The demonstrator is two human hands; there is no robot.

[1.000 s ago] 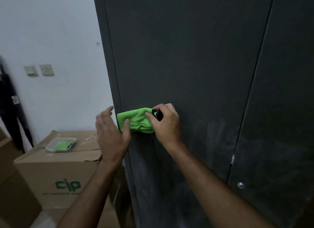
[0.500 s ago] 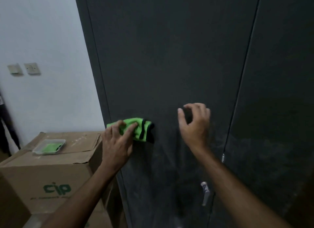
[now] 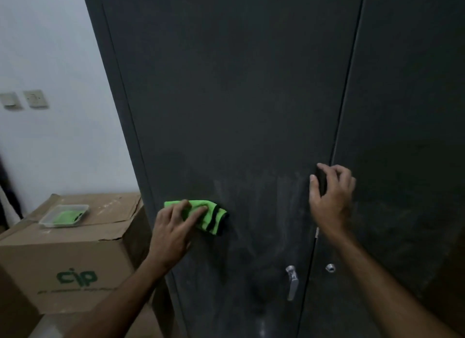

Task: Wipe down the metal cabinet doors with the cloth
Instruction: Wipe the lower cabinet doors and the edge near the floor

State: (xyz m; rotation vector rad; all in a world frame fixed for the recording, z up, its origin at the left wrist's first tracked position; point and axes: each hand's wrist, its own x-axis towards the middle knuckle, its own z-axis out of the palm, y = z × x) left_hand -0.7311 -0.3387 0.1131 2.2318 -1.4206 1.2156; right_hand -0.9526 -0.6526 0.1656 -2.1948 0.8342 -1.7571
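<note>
A dark grey metal cabinet fills the view, with its left door (image 3: 239, 98) and right door (image 3: 407, 111) meeting at a vertical seam. A bright green cloth (image 3: 211, 215) with black trim lies bunched against the left door near its left edge. My left hand (image 3: 176, 227) presses the cloth onto the door with fairly straight fingers laid across it. My right hand (image 3: 329, 199) is up at the seam between the doors, fingers loosely curled with nothing in them. Pale streaks mark the door between my hands.
A silver lever handle (image 3: 292, 282) and a round lock (image 3: 330, 267) sit low by the seam. Left of the cabinet stands a cardboard box (image 3: 75, 249) with a plastic tray (image 3: 64, 215) holding something green. Wall switches (image 3: 35, 99) are on the white wall.
The cloth passed from my right hand to my left hand, which now presses it on the door. My right hand let go and moved right to the seam.
</note>
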